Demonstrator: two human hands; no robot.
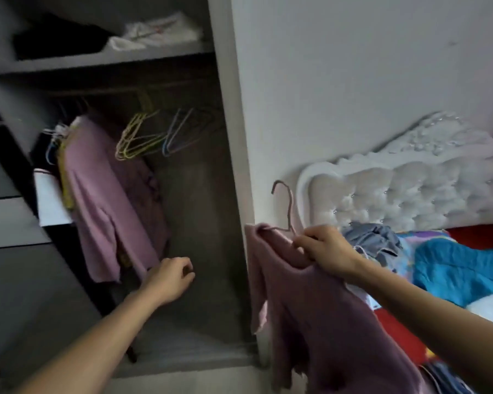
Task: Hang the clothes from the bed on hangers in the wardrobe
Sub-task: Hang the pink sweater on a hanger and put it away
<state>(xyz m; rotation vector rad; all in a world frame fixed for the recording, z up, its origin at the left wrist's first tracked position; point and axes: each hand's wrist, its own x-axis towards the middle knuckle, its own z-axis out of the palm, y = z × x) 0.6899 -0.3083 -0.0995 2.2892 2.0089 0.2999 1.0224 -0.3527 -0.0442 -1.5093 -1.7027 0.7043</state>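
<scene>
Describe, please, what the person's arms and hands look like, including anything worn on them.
Both arms are bare as far as the picture shows: no sleeve covers the left forearm or the right forearm. The left hand and right hand are ungloved. No watch, bracelet or ring is visible, though the picture is slightly blurred.

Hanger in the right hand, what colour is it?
The hanger is dusty pink, like the top on it; head view.
</scene>
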